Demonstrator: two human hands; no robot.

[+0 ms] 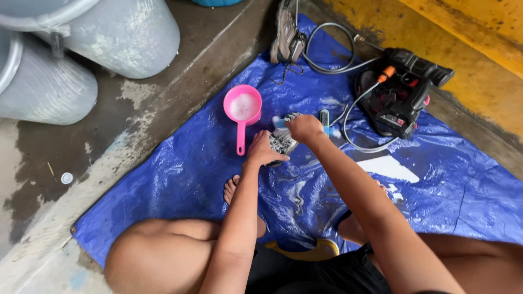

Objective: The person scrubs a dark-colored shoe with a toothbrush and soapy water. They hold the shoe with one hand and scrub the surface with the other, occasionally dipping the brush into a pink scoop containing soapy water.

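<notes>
Looking down from the head cam rn. My left hand point(263, 149) is clamped over the near side of a grey/black sneaker point(282, 140), fingers wrapped on it, pinning it to the blue tarp point(180, 179). My right hand point(305, 128) is fisted around a brush w/ a light blue handle point(279, 122), bristle end sitting right on top of the shoe. Shoe is about mid-tarp, just in front of my knees, wet and sudsy afaict.

Just left of the shoe there's a pink plastic dipper point(243, 107) w/ foamy water in it, handle pointing back toward me, not touching the shoe. A second sneaker point(284, 32) lies at the far edge of the tarp, laces trailing, well apart from the one I'm holding. To the right, a black cordless pressure washer gun point(400, 92) w/ an orange fitting, its grey hose point(338, 65) looping over the tarp toward the far shoe. A small blue-ish thing point(324, 117) sits just beside my right hand, can't tell what it is.

Two big grey water drums point(125, 32) stand top left on wet concrete floor point(109, 130). Small white cap point(66, 178) on the floor left of the tarp. Yellow sandal point(321, 249) under my legs, bare toes point(231, 188) on the tarp.
</notes>
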